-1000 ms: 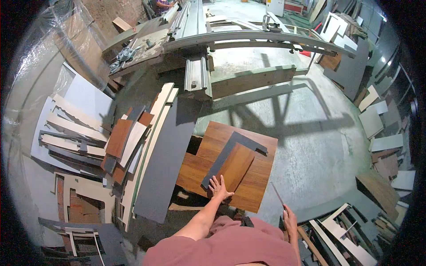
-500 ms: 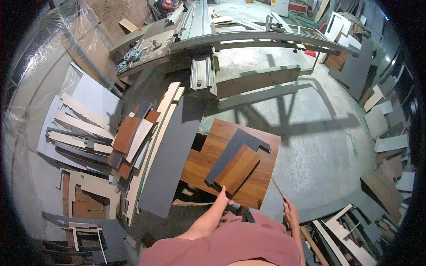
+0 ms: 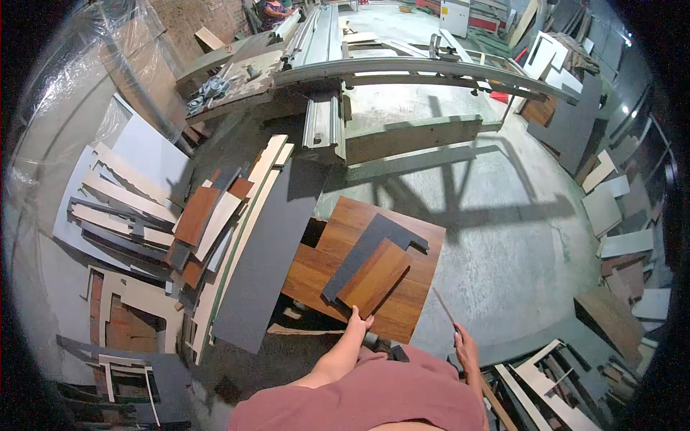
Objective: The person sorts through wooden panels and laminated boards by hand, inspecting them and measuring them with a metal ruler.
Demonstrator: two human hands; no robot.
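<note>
My left hand (image 3: pixel 356 325) grips the near end of a small wood-grain board (image 3: pixel 375 279), thumb on top. Under that board lies a dark grey notched panel (image 3: pixel 363 248), whose cut-out shows at its far right corner. Both are over a larger wood-grain panel (image 3: pixel 402 312) in front of my body. My right hand (image 3: pixel 466 346) is low on the right, fingers closed around a long thin stick-like tool (image 3: pixel 443 305) that points up and left. The tool's exact kind is too small to make out, and its lower end is hidden in the hand.
A long grey panel (image 3: pixel 266 258) and pale strips (image 3: pixel 241 248) lie left of the stack. Offcuts pile up at left (image 3: pixel 198 215) and lower right (image 3: pixel 546 381). A sliding-table saw with a long metal rail (image 3: pixel 424 66) stands ahead. Another person (image 3: pixel 275 10) is at the far back.
The view has shifted slightly, so the boards and floor appear a little further left. My left hand keeps its hold on the small board, and my right hand still holds the thin tool.
</note>
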